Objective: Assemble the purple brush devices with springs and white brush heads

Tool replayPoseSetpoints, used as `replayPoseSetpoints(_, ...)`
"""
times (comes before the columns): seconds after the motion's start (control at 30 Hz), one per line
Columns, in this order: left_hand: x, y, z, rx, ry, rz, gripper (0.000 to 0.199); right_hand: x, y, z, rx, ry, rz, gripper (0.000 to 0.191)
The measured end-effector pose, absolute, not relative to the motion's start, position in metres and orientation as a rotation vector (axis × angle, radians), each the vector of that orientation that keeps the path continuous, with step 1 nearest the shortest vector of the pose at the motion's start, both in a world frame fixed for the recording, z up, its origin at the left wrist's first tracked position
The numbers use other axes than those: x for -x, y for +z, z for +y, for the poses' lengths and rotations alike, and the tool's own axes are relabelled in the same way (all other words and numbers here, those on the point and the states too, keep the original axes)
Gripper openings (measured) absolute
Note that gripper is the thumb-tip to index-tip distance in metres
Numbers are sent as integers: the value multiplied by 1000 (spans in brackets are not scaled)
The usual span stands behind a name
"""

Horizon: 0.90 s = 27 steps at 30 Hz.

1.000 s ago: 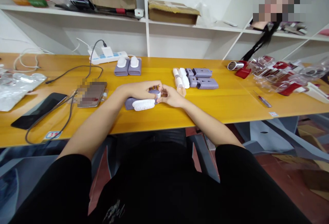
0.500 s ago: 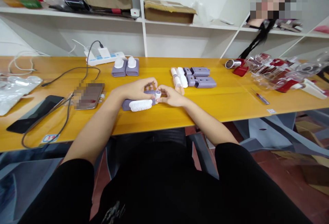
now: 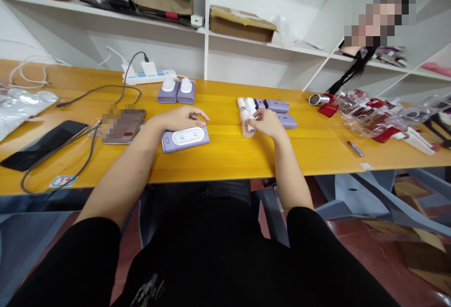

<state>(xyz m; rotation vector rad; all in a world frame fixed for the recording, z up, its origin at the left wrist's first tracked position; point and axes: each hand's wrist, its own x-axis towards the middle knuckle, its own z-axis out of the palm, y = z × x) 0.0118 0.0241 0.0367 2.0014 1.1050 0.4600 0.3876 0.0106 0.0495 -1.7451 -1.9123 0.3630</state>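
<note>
A lavender case (image 3: 169, 146) lies on the table with a white oval piece (image 3: 188, 135) on its upper face. My left hand (image 3: 181, 118) rests at its far edge, thumb touching it and fingers loosely stretched to the right. My right hand (image 3: 269, 123) is over a cluster of small parts, its fingertips pinched at a small white part (image 3: 251, 123), partly covered by the fingers. Beside it are pale peach pieces (image 3: 248, 132). Behind the right hand lie two lavender cases (image 3: 278, 106), one partly hidden.
Two lavender blocks with white domed tops (image 3: 177, 93) stand near a white power strip (image 3: 169, 76). Two phones (image 3: 44, 142) and a dark cable (image 3: 93, 149) occupy the left. Red and clear plastic parts (image 3: 369, 114) and a small tube (image 3: 355, 149) lie right.
My right hand has left the lavender case and moved right to the small parts. The case now shows a flat face with the white oval, where a bristled white piece faced me.
</note>
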Motion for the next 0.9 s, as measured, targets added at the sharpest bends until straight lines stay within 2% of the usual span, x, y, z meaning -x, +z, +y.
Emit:
replayPoseSetpoints(0.2,-22,26,28,-2013,440,1103,60,-375,42,11,1865,252,-1992,26)
replayPoseSetpoints(0.4,-29,15,35,-2036,529,1040,52,-373,37,9,1862,182,-2045,43)
replayPoseSetpoints(0.63,-40,5,40,-2029,612,1021,50,-365,36,2,1844,118,-2020,48)
replayPoseSetpoints(0.73,-43,2,38,-2053,670,1023,47,-353,38,-1,1562,71,-2034,36)
replayPoseSetpoints(0.8,-41,3,36,-2062,703,1037,44,-339,39,-4,1259,200,-2124,33)
replayPoseSetpoints(0.9,-30,8,36,-1994,708,1073,40,-313,40,-7,816,488,-2379,43)
